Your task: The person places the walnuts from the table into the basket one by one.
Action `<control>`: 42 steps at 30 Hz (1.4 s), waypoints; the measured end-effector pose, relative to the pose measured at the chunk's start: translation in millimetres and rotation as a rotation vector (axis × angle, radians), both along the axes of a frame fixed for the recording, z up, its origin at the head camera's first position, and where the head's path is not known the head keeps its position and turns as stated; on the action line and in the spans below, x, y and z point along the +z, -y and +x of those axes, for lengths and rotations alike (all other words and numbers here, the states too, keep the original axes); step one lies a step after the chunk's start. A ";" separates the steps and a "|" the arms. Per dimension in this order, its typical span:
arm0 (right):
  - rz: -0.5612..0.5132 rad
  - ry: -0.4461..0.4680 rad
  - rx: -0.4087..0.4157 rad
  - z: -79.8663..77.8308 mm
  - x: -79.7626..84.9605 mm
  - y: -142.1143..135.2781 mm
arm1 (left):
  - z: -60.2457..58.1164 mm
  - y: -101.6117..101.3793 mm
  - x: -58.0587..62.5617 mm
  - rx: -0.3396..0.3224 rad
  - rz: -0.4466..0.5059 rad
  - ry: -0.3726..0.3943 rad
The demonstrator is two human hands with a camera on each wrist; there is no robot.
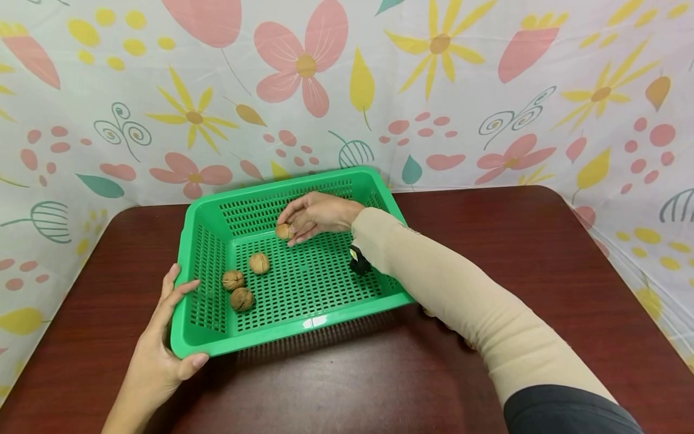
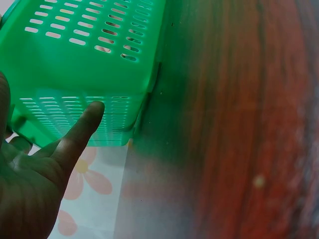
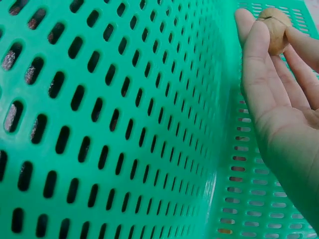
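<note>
A green plastic basket (image 1: pixel 320 322) with slotted walls stands on the table. Inside it, my right hand (image 1: pixel 320 214) pinches a walnut (image 1: pixel 283 231) between thumb and fingertips, above the slotted floor. The right wrist view shows the same walnut (image 3: pixel 274 30) between the fingers, its seam visible. Three more walnuts lie towards the basket's left side: one pale (image 1: pixel 259 263), one by the left wall (image 1: pixel 234 279), and a darker one (image 1: pixel 241 299) beside that. My left hand (image 1: pixel 157 349) grips the basket's near left corner, thumb at the front and a finger over the left rim.
The dark red-brown wooden table (image 1: pixel 336 392) backs onto a flower-patterned cloth (image 1: pixel 336 90). To the right of the basket, partly hidden under my right forearm, several walnuts (image 1: pixel 469 344) show on the table. A small black device (image 1: pixel 359 260) sits at my right wrist.
</note>
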State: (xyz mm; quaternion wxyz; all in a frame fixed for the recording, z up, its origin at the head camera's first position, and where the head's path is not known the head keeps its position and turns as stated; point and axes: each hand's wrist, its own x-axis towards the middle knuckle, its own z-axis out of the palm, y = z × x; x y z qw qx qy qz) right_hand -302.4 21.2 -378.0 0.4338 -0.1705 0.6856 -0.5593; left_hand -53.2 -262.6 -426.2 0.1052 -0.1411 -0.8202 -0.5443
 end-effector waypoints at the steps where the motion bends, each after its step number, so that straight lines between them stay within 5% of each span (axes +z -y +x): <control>1: 0.002 0.000 0.002 0.2 -0.1 0.1 | 0.3 0.0 -0.1 0.002 -0.003 0.002; 29: 0.009 -0.072 0.037 -2.3 6.3 -2.7 | 2.1 -1.1 0.5 0.007 -0.001 0.004; 42: -0.143 -0.002 -0.074 3.3 32.9 -16.5 | 1.0 -0.7 -0.1 -0.007 0.003 0.007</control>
